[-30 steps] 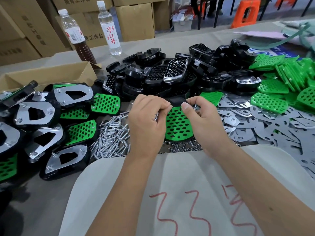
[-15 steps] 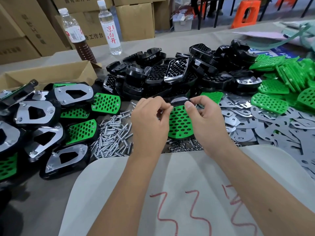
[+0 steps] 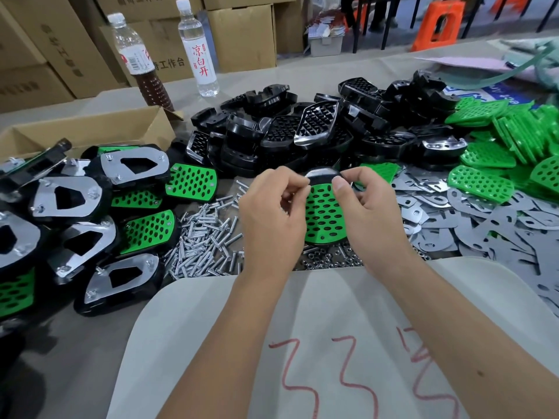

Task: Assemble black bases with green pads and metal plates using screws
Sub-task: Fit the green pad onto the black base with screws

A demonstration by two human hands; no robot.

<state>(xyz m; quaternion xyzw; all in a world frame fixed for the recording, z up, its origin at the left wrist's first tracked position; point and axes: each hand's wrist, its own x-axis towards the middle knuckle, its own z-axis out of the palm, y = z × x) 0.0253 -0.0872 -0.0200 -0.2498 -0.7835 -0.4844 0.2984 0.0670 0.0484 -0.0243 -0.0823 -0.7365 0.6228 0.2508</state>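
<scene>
Hands meet over the middle of the worktable. My left hand [image 3: 272, 213] and my right hand [image 3: 367, 213] both grasp one black base [image 3: 321, 173] with a green pad [image 3: 325, 217] seated on its face, held tilted up just above the table. My left fingers curl in at the pad's upper left edge, and my right thumb presses its upper right corner while the other right fingers wrap behind. Below the held part lies a scatter of small nuts [image 3: 326, 260]. Just left of my left hand lies a loose pile of silver screws [image 3: 205, 240]. Farther left are finished assemblies [image 3: 99, 219], some showing green pads, some showing metal plates. Behind my hands rises a heap of bare black bases [image 3: 302, 131]. To my right lie flat grey metal plates [image 3: 472, 225], and beyond them loose green pads [image 3: 514, 140]. Two bottles [image 3: 169, 52] stand at the far left edge near an open cardboard box [image 3: 90, 131].
</scene>
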